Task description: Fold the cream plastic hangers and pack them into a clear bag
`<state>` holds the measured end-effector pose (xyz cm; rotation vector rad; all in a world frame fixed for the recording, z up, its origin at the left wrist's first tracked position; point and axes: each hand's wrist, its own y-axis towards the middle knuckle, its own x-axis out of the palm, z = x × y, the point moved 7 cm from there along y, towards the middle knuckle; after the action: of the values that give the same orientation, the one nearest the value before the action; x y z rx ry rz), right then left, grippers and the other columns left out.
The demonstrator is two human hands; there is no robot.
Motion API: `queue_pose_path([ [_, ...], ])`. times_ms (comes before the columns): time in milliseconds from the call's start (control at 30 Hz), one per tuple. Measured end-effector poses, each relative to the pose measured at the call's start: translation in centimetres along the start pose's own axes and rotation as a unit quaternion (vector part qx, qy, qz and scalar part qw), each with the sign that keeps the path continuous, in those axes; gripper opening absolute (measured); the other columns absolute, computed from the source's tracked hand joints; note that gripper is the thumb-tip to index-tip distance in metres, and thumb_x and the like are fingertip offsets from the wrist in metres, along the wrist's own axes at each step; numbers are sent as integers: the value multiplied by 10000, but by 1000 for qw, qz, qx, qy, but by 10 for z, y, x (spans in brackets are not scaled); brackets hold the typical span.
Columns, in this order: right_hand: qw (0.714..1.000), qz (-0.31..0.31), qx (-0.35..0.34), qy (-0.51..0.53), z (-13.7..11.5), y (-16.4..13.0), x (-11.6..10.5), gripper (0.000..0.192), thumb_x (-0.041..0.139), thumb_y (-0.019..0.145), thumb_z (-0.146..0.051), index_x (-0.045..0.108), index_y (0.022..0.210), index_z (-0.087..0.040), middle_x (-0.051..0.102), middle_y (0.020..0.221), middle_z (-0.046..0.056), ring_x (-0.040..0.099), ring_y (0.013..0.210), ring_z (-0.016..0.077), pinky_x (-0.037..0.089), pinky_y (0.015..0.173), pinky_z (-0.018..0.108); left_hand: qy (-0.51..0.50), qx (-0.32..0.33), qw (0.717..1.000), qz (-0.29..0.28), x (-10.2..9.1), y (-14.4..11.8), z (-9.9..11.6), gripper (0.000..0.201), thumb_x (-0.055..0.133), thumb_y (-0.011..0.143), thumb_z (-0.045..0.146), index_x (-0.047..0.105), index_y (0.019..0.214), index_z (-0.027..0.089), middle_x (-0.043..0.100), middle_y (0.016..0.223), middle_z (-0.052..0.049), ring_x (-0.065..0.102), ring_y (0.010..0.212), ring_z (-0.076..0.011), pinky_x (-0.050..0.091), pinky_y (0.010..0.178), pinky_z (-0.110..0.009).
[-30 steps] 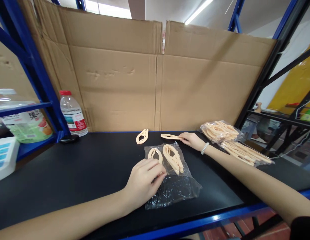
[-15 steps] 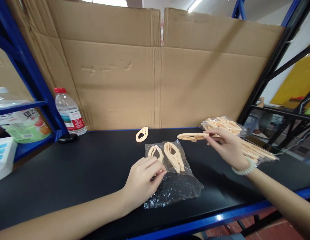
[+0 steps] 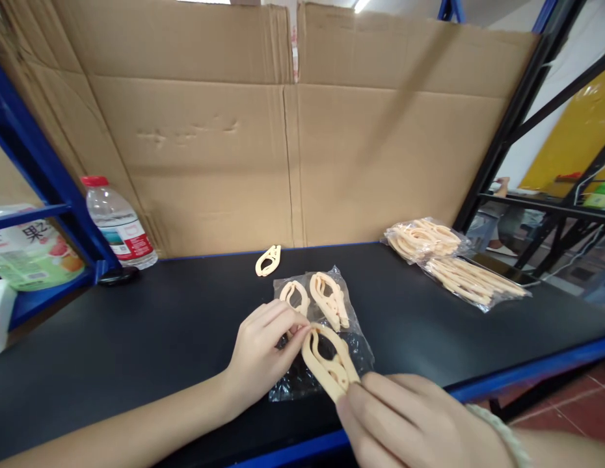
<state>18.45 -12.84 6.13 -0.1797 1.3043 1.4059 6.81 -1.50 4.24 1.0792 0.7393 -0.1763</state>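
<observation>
We hold the peach plastic folding hanger (image 3: 326, 364) at lower centre, our right hand (image 3: 404, 422) pinching its end, our left hand (image 3: 263, 351) pinching the clear plastic bag (image 3: 326, 344) (mouth opening) on the black surface (image 3: 136, 338); next, slide it inside.

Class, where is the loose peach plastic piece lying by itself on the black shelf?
In the head view, the loose piece lies left of centre near the cardboard wall, behind the clear bag, right of the water bottle.
</observation>
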Motion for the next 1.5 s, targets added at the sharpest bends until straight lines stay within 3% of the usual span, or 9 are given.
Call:
queue_pose_path([
  [167, 999, 5, -39, -27, 3, 16, 40, 221, 447, 853, -115, 626, 727, -144, 638, 699, 90, 555, 537, 182, 400, 391, 285, -6, -6, 1000, 6, -1, -1, -1, 142, 565, 888, 171, 577, 748, 190, 551, 661, 8, 499, 637, -137, 404, 602, -269],
  [467, 994, -86, 3, -71, 17, 24, 86, 248, 428, 869, -39, 638, 996, -7, 668, 843, 180, 636, 651, 237, 535, 478, 328, -27, -37, 999, 15, -2, 1, -5, 175, 560, 887, 178, 594, 715, 187, 536, 644, 15, 496, 611, -130, 399, 584, -265],
  [800, 980, -172, 72, 65, 29, 15, 96, 388, 393, 916, -42, 456, 1292, 32, 612, 1134, 221, 593, 1079, 271, 492, 959, 388, -31, -35, 999, 13, 0, -2, -6, 164, 574, 883, 178, 585, 719, 180, 531, 653, 16, 486, 620, -126, 392, 605, -264],
  [967, 978, -172, 86, 80, 29, 17, 77, 417, 420, 847, 1, 497, 1257, 16, 552, 1259, 252, 512, 1216, 288, 478, 973, 374, -26, -37, 999, 13, 0, -1, -7, 175, 572, 885, 181, 582, 711, 176, 507, 638, 14, 471, 612, -129, 381, 605, -268],
  [1067, 966, -152, 93, 185, 35, 25, 47, 272, 471, 792, -33, 645, 986, -111, 686, 948, 116, 655, 914, 218, 538, 764, 289, -28, -40, 999, 7, 0, -1, -7, 147, 565, 890, 180, 588, 745, 180, 514, 647, 14, 477, 615, -129, 375, 602, -264],
  [1133, 955, -96, 142, 242, 59, 30, 31, 219, 452, 795, -51, 643, 805, -157, 654, 702, 20, 623, 630, 140, 500, 608, 243, -29, -39, 999, 6, 0, -1, -7, 152, 560, 892, 178, 578, 742, 182, 508, 641, 17, 476, 615, -128, 369, 600, -261],
  [1200, 958, -17, 198, 207, 97, 34, 27, 219, 445, 815, -63, 643, 784, -151, 652, 702, 20, 612, 638, 139, 480, 629, 258, -27, -38, 999, 6, 0, -2, -7, 167, 558, 891, 171, 563, 725, 183, 501, 634, 21, 472, 614, -126, 365, 601, -258],
  [1333, 962, -38, 209, 174, 158, 45, 77, 273, 442, 828, -20, 668, 920, -142, 719, 896, 52, 660, 783, 157, 508, 751, 290, -23, -35, 999, 8, 0, -1, -6, 181, 555, 884, 154, 543, 706, 182, 493, 627, 26, 461, 603, -121, 359, 599, -254],
  [1500, 976, -100, 111, 161, 185, 81, 149, 464, 440, 792, 49, 590, 1204, -101, 638, 1211, 113, 557, 1139, 207, 426, 1007, 368, -6, -31, 999, 11, -1, -1, -4, 176, 550, 881, 150, 543, 709, 185, 507, 634, 21, 479, 623, -128, 360, 600, -253],
])
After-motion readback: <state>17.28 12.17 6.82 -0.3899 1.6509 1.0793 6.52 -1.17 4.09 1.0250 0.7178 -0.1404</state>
